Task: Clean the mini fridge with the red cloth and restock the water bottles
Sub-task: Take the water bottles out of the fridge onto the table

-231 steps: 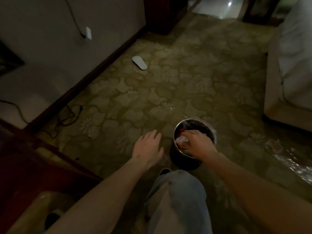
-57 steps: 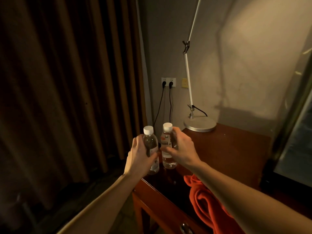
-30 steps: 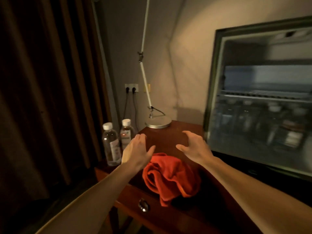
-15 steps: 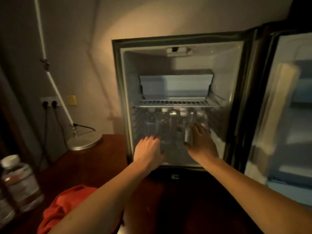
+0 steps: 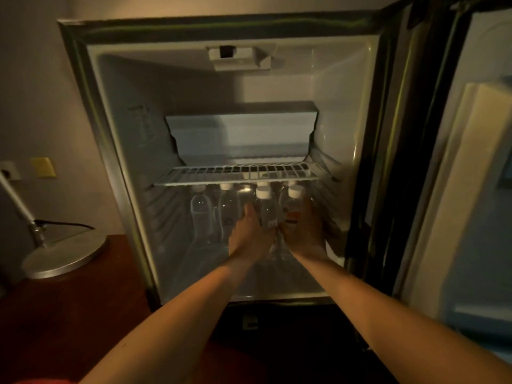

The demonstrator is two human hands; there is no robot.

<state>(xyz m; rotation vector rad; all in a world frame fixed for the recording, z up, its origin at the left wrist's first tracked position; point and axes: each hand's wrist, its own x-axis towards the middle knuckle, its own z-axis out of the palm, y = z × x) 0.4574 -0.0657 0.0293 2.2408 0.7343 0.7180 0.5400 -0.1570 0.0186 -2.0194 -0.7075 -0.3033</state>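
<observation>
The mini fridge point(image 5: 346, 106) has a smooth, pale plastic lining with a soft sheen, framed by a darker, duller rim. Across the middle of the frame runs a white-coated wire shelf point(image 5: 241, 173). Below it stand clear, glossy plastic water bottles point(image 5: 228, 209) with matt white caps. At lower left, the lamp base point(image 5: 63, 254) looks like brushed grey metal, resting on a dark reddish wooden tabletop point(image 5: 69, 314) with a low polish

Left hand point(image 5: 250, 236), right hand point(image 5: 306, 234), curled, arms outstretched
</observation>
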